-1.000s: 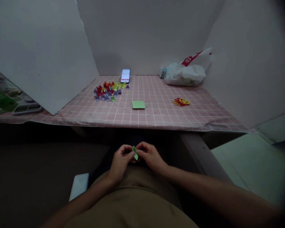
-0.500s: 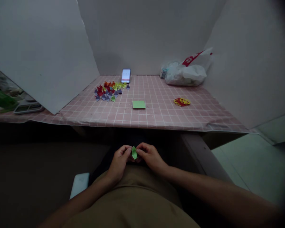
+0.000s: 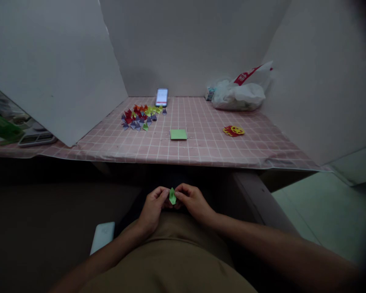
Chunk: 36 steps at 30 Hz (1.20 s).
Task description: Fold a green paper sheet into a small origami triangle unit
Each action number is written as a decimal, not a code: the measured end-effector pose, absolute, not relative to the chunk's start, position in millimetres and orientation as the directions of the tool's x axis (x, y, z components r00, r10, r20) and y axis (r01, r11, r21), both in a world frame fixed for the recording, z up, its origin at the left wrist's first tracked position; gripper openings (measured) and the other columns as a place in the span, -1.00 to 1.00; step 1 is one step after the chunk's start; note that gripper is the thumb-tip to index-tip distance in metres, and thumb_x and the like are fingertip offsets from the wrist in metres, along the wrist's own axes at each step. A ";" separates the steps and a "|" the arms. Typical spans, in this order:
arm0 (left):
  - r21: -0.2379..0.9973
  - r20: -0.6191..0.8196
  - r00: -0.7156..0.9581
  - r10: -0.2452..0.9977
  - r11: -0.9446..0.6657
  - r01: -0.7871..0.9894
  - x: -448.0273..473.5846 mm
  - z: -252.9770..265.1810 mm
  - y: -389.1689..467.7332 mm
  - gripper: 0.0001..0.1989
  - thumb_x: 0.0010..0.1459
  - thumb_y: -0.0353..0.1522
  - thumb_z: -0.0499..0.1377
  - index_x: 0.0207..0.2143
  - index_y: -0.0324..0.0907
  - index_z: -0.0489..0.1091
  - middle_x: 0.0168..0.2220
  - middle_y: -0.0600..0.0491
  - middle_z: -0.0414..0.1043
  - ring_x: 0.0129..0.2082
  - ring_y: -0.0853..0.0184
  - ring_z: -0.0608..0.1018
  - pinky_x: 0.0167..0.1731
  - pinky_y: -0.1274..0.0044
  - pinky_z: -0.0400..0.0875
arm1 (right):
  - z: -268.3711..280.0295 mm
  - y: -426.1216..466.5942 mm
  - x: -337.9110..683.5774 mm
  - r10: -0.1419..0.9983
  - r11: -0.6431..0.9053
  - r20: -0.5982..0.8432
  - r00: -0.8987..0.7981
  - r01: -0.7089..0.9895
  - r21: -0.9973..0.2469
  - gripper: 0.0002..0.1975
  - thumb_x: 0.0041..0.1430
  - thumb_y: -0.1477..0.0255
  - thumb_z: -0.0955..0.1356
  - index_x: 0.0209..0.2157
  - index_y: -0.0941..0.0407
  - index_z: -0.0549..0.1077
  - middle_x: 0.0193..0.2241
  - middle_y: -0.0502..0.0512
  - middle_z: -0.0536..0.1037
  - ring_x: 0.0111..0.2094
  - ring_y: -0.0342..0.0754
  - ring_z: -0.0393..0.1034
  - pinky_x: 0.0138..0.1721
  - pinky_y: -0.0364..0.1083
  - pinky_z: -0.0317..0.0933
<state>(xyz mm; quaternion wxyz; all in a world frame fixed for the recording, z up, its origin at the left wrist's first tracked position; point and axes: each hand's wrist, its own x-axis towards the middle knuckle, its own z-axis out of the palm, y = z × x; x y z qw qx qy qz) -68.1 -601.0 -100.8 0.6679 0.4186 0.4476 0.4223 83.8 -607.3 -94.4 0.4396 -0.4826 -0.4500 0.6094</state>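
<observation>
Between my two hands, above my lap, is a small folded piece of green paper (image 3: 172,196), pointed at its top and bottom. My left hand (image 3: 154,207) pinches its left side between thumb and fingers. On the opposite side my right hand (image 3: 193,201) pinches it too, fingertips curled behind. A stack of square green paper (image 3: 178,134) lies on the table ahead. Further left stands a cluster of small folded paper figures (image 3: 137,118) in red, orange, yellow, purple and green.
The table has a pink checked cloth (image 3: 201,152). A phone (image 3: 162,97) leans at the back wall. A white plastic bag (image 3: 239,95) and red-yellow flat cutouts (image 3: 233,130) lie to the right. White panels (image 3: 55,69) flank the table. A white device (image 3: 103,237) rests beside my left forearm.
</observation>
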 end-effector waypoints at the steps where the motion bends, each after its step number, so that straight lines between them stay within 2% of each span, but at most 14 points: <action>1: 0.934 -0.250 0.242 0.937 0.300 -0.195 -68.0 -100.5 -601.0 -0.73 0.12 -0.18 0.21 -0.41 -0.23 0.42 -0.50 0.10 0.39 -0.48 0.40 0.43 -0.43 0.57 0.34 | -94.9 -607.2 83.8 0.970 -0.210 -0.194 -0.149 -0.102 -0.972 -0.78 0.03 0.27 0.41 -0.44 0.14 0.41 -0.59 -0.05 0.46 -0.57 -0.14 0.40 -0.49 -0.13 0.32; 11: 0.936 -0.261 0.245 0.934 0.307 -0.174 -67.4 -98.4 -599.8 -0.74 0.06 -0.21 0.25 -0.47 -0.24 0.42 -0.52 0.09 0.39 -0.52 0.41 0.42 -0.45 0.56 0.32 | -94.5 -607.2 83.0 0.969 -0.209 -0.191 -0.154 -0.109 -0.972 -0.76 0.04 0.25 0.41 -0.45 0.14 0.41 -0.58 -0.04 0.48 -0.56 -0.14 0.41 -0.47 -0.12 0.33; 19: 0.951 -0.237 0.236 0.942 0.275 -0.143 -67.1 -96.2 -601.1 -0.77 0.09 -0.23 0.23 -0.45 -0.24 0.42 -0.53 0.11 0.38 -0.53 0.44 0.39 -0.47 0.59 0.28 | -95.5 -607.4 82.7 0.970 -0.213 -0.196 -0.144 -0.108 -0.971 -0.76 0.03 0.25 0.41 -0.46 0.14 0.41 -0.59 -0.04 0.48 -0.57 -0.14 0.41 -0.47 -0.12 0.33; 36: 0.954 -0.240 0.218 0.946 0.271 -0.125 -66.4 -93.4 -600.8 -0.77 0.02 -0.22 0.27 -0.47 -0.22 0.42 -0.54 0.13 0.37 -0.54 0.43 0.38 -0.48 0.59 0.28 | -94.3 -609.2 82.9 0.972 -0.194 -0.180 -0.153 -0.087 -0.977 -0.80 0.05 0.30 0.39 -0.47 0.14 0.40 -0.58 -0.03 0.48 -0.56 -0.13 0.42 -0.47 -0.12 0.32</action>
